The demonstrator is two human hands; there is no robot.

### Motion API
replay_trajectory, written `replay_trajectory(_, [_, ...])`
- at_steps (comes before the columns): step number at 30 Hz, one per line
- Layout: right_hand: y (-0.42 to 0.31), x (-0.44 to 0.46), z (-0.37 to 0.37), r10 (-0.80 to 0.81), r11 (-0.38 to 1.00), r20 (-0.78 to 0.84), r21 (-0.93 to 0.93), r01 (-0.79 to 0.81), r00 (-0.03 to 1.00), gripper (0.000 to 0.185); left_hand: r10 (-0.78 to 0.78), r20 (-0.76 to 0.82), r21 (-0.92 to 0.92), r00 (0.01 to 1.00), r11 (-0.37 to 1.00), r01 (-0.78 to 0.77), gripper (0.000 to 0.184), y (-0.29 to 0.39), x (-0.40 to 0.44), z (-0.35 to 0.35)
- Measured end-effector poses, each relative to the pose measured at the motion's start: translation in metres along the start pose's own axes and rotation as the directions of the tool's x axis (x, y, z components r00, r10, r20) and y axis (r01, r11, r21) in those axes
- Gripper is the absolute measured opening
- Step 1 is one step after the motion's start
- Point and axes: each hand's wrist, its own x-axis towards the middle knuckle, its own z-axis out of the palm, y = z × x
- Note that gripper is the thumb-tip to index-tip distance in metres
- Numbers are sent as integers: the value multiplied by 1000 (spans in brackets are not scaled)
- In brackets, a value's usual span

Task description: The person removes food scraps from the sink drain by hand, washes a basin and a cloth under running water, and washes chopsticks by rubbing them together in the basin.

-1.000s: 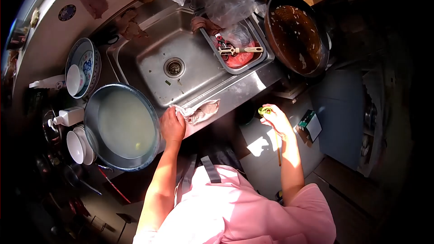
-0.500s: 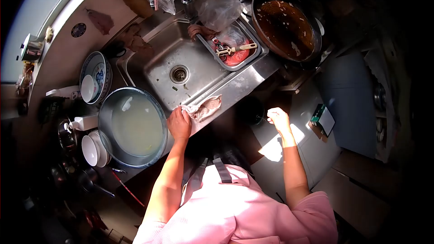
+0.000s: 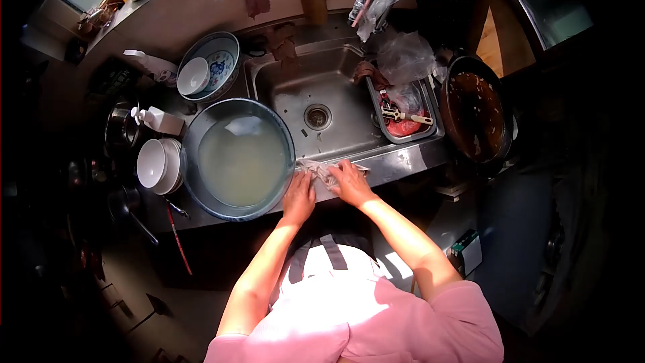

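A crumpled pale cloth (image 3: 318, 171) lies on the steel front edge of the sink. My left hand (image 3: 299, 196) rests at its left end, fingers on the cloth, close beside a large basin (image 3: 289, 154) of cloudy water. My right hand (image 3: 350, 184) has its fingers closed on the cloth's right part. Behind both hands is the steel sink (image 3: 282, 104), with small green scraps near its drain (image 3: 318, 117).
A metal tray (image 3: 402, 138) with a peeler and red packaging sits at the sink's right. Further right is a wok (image 3: 478, 111) of brown liquid. White bowls (image 3: 152, 163), a pump bottle (image 3: 161, 121) and patterned bowls (image 3: 227, 70) stand left. Plastic bags (image 3: 408, 56) lie behind the tray.
My right hand has come from over the floor at the right to the cloth on the sink edge. The green piece it held earlier no longer shows. The view has turned.
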Motion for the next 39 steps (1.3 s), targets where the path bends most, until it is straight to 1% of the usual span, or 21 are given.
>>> replay_trajectory(2, [3, 6, 4, -4, 996, 24, -93, 7, 1000, 25, 7, -34, -85, 999, 996, -10, 39, 3, -3, -4])
replay_trajectory(4, [19, 12, -4, 123, 992, 52, 35, -125, 991, 21, -11, -77, -179, 997, 984, -3, 37, 8, -10, -13])
replay_trajectory(6, [32, 16, -23, 44, 992, -32, 117, -40, 999, 18, -67, -18, -209, 998, 976, 62, 34, 4, -26, -19])
replay_trajectory(7, [33, 15, -39, 97, 981, -35, 171, -89, 995, 18, -71, -26, -208, 997, 976, 64, 34, 1, -34, -27])
replay_trajectory(10, [48, 3, -83, 219, 935, -34, 293, -199, 975, 19, -294, 271, -395, 916, 834, 385, 32, -21, -70, -54])
replay_trajectory(11, [51, -1, -98, 229, 950, -39, 225, -215, 973, 19, -355, 269, -463, 895, 767, 443, 31, -36, -85, -54])
replay_trajectory(12, [55, -7, -108, 237, 955, -54, 195, -223, 970, 21, -464, 341, -579, 817, 581, 572, 31, -46, -98, -57])
replay_trajectory(14, [62, -17, -127, -39, 999, -179, -44, 31, 983, 23, -621, 398, -652, 676, 327, 684, 38, -47, -110, -86])
replay_trajectory(16, [70, -27, -135, -19, 995, -147, -101, 4, 989, 27, -671, 424, -800, 608, 37, 599, 60, -67, -126, -96])
replay_trajectory(19, [93, -46, -126, 52, 977, -103, -198, -72, 993, 35, -638, 406, -907, 654, -195, 373, 80, -71, -120, -114])
replay_trajectory(20, [100, -49, -120, 105, 960, -99, -250, -127, 990, 39, -653, 391, -912, 649, -182, 367, 80, -71, -113, -120])
replay_trajectory(21, [98, -47, -121, 173, 972, -55, -154, -180, 983, 44, -650, 401, -909, 646, -195, 368, 80, -70, -103, -123])
replay_trajectory(22, [99, -45, -116, 128, 976, -126, -161, -147, 984, 41, -646, 412, -905, 643, -210, 370, 81, -70, -94, -127])
replay_trajectory(24, [81, -29, -116, 282, 957, -41, 90, -277, 959, 34, -703, 355, -915, 616, -126, 384, 77, -85, -79, -127])
replay_trajectory(26, [62, -11, -95, 303, 907, 25, 299, -296, 953, 27, -907, 86, -950, 412, 50, 307, 51, -99, -66, -128])
replay_trajectory(28, [28, 11, -69, 250, 842, 111, 466, -272, 962, 28, -849, 8, -949, 529, 161, 272, 32, -133, -67, -132])
replay_trajectory(30, [-10, 31, -36, 169, 759, 230, 590, -275, 958, 38, -850, 77, -989, 521, 0, 147, 23, -112, -60, -140])
replay_trajectory(32, [-44, 45, 0, 147, 545, 265, 782, -302, 953, 47, -836, 91, -987, 541, -2, 163, 26, -96, -63, -138])
replay_trajectory(33, [-56, 53, 8, 152, 540, 258, 787, -299, 954, 47, -808, 76, -991, 584, 2, 133, 32, -89, -67, -135])
replay_trajectory(35, [-68, 62, 16, 279, 399, 490, 723, -564, 826, 45, -764, -25, -997, 644, 67, 41, 30, -71, -70, -134])
replay_trajectory(39, [-50, 53, 28, 299, 370, 508, 719, -588, 808, 27, -771, -146, -984, 620, 179, -10, 16, -38, -59, -150])
